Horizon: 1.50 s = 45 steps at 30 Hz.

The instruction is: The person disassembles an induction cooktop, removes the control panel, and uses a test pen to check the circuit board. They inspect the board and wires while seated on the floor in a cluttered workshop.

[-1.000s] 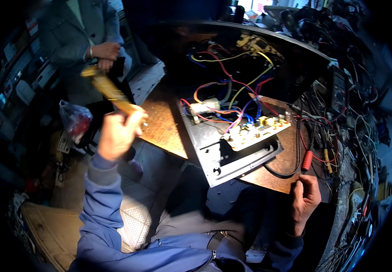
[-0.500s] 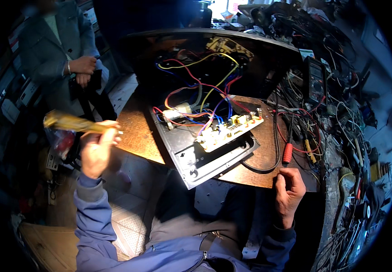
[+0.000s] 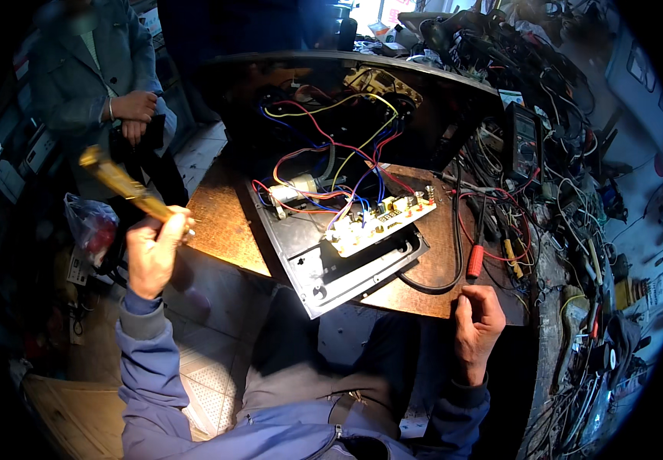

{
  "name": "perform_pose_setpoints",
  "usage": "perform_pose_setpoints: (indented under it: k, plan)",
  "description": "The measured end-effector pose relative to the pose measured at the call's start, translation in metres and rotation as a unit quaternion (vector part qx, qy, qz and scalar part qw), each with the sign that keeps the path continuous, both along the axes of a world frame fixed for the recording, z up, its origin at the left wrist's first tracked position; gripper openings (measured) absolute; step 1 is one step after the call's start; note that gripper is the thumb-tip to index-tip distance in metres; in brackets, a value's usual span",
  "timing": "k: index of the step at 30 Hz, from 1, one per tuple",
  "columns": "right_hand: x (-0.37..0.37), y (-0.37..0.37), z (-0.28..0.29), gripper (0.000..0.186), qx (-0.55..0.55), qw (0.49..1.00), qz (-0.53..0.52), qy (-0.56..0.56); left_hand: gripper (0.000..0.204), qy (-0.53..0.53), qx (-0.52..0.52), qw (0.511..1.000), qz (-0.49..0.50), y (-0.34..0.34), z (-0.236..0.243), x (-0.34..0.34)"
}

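My left hand (image 3: 151, 253) is raised left of the wooden table, closed on one end of a long narrow yellow-brown strip (image 3: 123, 182). The strip slants up to the left; its kind is too blurred to make out. At the table's front right edge, my right hand (image 3: 480, 331) is curled with nothing visible in it. Just above it lies a red-handled tool (image 3: 475, 262). Between my hands sits an opened appliance's black housing (image 3: 285, 244), its corner jutting past the table edge. A lit circuit board (image 3: 385, 224) rests tilted across it, joined by coloured wires (image 3: 334, 143) to a motor-like cylinder (image 3: 293, 188).
A large dark panel (image 3: 439, 107) with another board (image 3: 383, 83) stands behind the housing. A multimeter (image 3: 524, 142) and tangled cables (image 3: 569, 184) crowd the right. Far left, a person (image 3: 101, 84) stands with hands crossed, near a plastic bag (image 3: 92, 226). A black cable (image 3: 454, 282) loops over the table (image 3: 224, 218).
The strip in my left hand has swung to a steeper slant, its near end lower. My right hand keeps its pose. The whole view has shifted slightly.
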State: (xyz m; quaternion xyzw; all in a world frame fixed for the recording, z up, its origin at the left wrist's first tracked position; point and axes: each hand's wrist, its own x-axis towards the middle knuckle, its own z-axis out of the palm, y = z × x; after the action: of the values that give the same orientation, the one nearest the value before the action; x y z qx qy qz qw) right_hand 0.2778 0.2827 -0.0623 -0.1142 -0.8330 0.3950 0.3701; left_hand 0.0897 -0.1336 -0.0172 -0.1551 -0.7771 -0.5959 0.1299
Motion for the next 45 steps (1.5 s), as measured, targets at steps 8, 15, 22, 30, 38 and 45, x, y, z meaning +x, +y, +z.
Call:
perform_pose_setpoints:
  k: [8,15,22,30,38,45]
  plan:
    - [-0.001,0.002,-0.004,0.009,-0.018,1.000,-0.003,-0.019,0.026,-0.024,-0.108,0.994,0.015,0.013,0.005,-0.007]
    - [0.000,-0.005,0.009,0.007,-0.123,0.991,-0.006,-0.056,0.028,0.017,0.045,0.985,-0.165,0.050,0.020,0.032]
    - [0.016,-0.102,0.049,0.031,-0.289,0.939,0.184,-0.014,0.020,0.160,-0.024,0.927,-0.339,0.109,0.009,0.074]
    - [-0.018,-0.082,0.077,0.036,-0.292,0.943,0.065,0.147,0.056,0.272,-0.098,0.920,-0.264,0.116,0.025,0.056]
    - [-0.113,0.120,0.121,0.044,-0.053,0.988,-0.080,-0.124,0.047,0.255,-0.169,0.933,-0.190,0.148,0.030,0.014]
    - [-0.167,0.089,0.086,0.028,-0.143,0.989,0.036,-0.001,0.020,0.108,-0.110,0.973,-0.173,0.145,0.016,0.000]
